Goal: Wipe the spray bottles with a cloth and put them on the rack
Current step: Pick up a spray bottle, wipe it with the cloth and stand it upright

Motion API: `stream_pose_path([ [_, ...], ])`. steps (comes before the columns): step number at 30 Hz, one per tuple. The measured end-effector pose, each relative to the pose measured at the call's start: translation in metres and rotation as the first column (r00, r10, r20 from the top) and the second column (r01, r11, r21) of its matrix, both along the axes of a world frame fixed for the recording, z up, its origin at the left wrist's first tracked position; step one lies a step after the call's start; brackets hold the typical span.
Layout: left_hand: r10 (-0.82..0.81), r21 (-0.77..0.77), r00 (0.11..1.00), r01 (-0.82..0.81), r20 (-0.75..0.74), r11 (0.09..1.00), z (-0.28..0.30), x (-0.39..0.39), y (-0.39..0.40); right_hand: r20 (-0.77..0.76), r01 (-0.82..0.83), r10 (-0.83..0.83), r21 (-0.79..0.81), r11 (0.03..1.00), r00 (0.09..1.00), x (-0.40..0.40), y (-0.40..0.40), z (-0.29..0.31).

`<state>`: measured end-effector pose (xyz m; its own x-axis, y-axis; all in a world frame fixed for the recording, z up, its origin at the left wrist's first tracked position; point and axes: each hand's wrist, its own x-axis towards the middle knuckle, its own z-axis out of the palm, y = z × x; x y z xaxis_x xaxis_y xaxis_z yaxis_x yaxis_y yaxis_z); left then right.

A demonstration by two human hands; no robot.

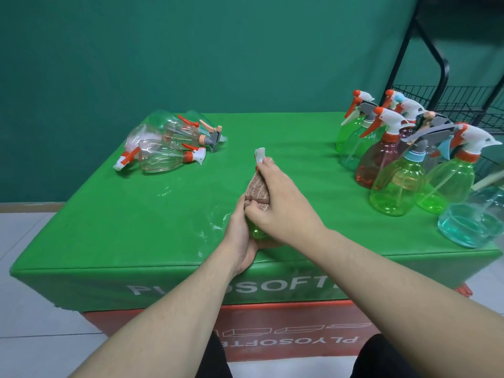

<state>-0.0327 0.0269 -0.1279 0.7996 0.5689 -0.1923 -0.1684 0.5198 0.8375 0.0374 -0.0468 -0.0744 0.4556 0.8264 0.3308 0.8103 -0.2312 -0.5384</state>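
Hands meet mid-table: left hand (241, 241) grips a clear green plastic spray bottle (257, 230). Right hand (283, 203) pinches a brown ribbed cloth (257, 190) around it. Upright bottles (395, 165) at two o'clock.

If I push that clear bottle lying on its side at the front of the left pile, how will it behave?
The clear bottle looks empty, so it is probably light and slides easily. Its rounded body lies sideways, so it may roll, though the trigger head would likely stop it. The green table cover looks smooth.

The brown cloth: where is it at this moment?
In the head view the brown cloth is mid-table, wrapped over a green spray bottle. The right hand presses it on while the left hand grips the bottle's base.
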Motion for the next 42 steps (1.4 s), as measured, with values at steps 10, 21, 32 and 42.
stream_pose_path([
  [10, 0.047, -0.039, 0.999, -0.047, 0.013, 0.998, -0.003, -0.002, 0.002, -0.111, 0.052, -0.048, 0.029, 0.998, 0.993, -0.001, 0.006, -0.004],
  [21, 0.038, -0.174, 0.998, -0.028, 0.055, 0.984, -0.005, -0.001, 0.002, 0.215, -0.126, 0.098, 0.121, 0.985, 0.972, -0.011, -0.029, -0.055],
  [32, 0.060, -0.095, 0.996, -0.053, 0.070, 0.994, -0.017, 0.010, 0.007, 0.065, -0.097, 0.084, 0.227, 0.969, 0.994, -0.024, -0.047, -0.052],
  [42, -0.014, -0.024, 1.000, 0.014, 0.020, 1.000, -0.017, 0.009, 0.009, 0.263, 0.012, -0.056, 0.166, 0.986, 0.963, -0.013, -0.019, -0.042],
])
